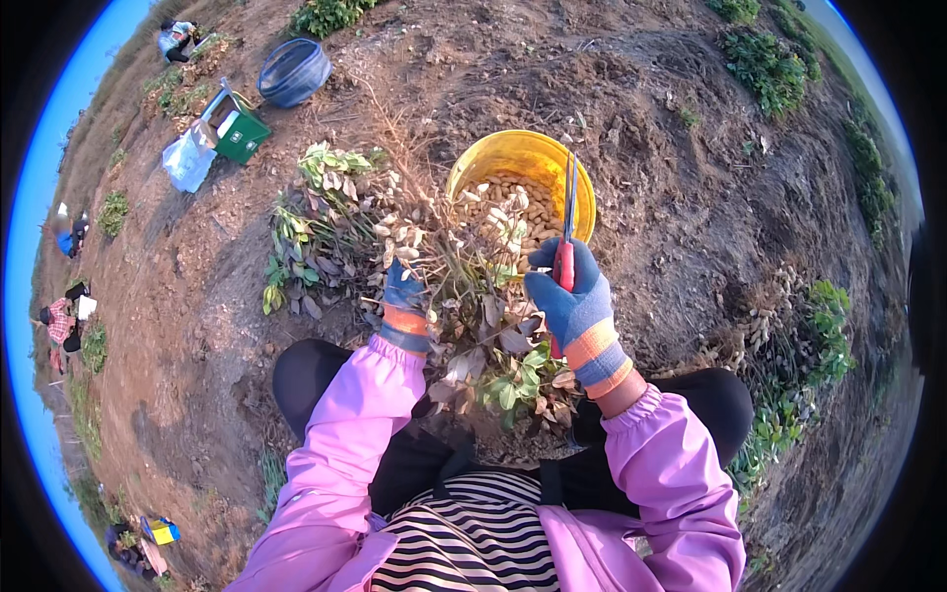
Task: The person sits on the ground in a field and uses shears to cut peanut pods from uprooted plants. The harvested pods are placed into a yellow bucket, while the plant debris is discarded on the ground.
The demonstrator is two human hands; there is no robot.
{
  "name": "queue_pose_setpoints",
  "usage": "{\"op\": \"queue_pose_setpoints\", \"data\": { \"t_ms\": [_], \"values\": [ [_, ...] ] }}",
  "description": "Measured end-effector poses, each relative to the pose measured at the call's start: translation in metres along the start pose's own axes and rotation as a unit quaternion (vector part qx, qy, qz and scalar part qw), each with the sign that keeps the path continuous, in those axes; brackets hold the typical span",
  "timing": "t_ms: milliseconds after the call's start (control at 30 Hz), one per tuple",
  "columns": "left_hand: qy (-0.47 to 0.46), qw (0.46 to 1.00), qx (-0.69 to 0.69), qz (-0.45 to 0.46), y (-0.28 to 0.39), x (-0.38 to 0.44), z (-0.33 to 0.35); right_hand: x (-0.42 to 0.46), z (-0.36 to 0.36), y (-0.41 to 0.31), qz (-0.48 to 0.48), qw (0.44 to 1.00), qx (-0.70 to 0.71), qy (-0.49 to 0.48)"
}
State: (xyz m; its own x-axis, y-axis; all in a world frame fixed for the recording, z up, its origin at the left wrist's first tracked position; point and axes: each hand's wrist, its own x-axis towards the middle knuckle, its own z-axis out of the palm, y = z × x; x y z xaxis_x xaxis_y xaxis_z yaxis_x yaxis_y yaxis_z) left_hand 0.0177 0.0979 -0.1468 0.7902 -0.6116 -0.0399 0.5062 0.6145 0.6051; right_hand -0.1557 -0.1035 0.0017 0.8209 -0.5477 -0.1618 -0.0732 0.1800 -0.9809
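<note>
My gloved left hand (404,292) grips an uprooted peanut plant (462,270), its fingers partly hidden among roots and pods. Pale peanut pods (399,235) cluster just above that hand, and the plant's leaves (518,381) hang down between my knees. In my gloved right hand (573,296) is a pair of red-handled scissors (569,214), blades pointing away from me and lying close together. Beyond the plant stands a yellow bucket (584,174) holding many loose peanuts (536,214); the scissor blades overlap its right rim in view.
A heap of pulled peanut plants (333,222) lies left of the bucket, another (792,370) to my right. Farther left are a blue tub (294,74), a green box (244,137) and a plastic bag (189,157). Several people (61,322) sit along the far left.
</note>
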Motion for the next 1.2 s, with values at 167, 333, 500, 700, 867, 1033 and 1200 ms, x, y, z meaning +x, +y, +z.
{"op": "queue_pose_setpoints", "data": {
  "t_ms": [167, 333, 500, 700, 867, 1033, 1200],
  "values": [
    [-0.114, 0.985, 0.130, -0.008, 0.002, 0.001, 0.050, 0.012, 0.005, 0.010, -0.062, 0.997, -0.048, 0.026],
    [-0.044, 0.970, 0.238, 0.037, -0.006, -0.001, 0.015, 0.015, 0.019, 0.010, -0.117, 0.987, -0.104, 0.024],
    [-0.143, 0.988, 0.058, -0.006, -0.012, 0.001, 0.027, 0.013, 0.013, 0.010, -0.130, 0.980, -0.147, 0.036],
    [-0.141, 0.989, -0.022, -0.033, 0.008, -0.006, 0.032, 0.010, 0.015, 0.005, -0.120, 0.982, -0.143, 0.017],
    [-0.024, 0.999, 0.031, 0.000, -0.001, -0.013, 0.038, 0.009, 0.005, 0.001, -0.073, 0.987, -0.140, 0.015],
    [0.113, 0.989, 0.088, 0.030, -0.004, -0.014, -0.027, 0.017, 0.010, 0.013, -0.111, 0.983, -0.148, 0.017],
    [0.066, 0.995, -0.031, -0.062, -0.006, -0.014, 0.026, 0.024, -0.010, 0.022, 0.014, 0.999, 0.006, 0.037]
  ]
}}
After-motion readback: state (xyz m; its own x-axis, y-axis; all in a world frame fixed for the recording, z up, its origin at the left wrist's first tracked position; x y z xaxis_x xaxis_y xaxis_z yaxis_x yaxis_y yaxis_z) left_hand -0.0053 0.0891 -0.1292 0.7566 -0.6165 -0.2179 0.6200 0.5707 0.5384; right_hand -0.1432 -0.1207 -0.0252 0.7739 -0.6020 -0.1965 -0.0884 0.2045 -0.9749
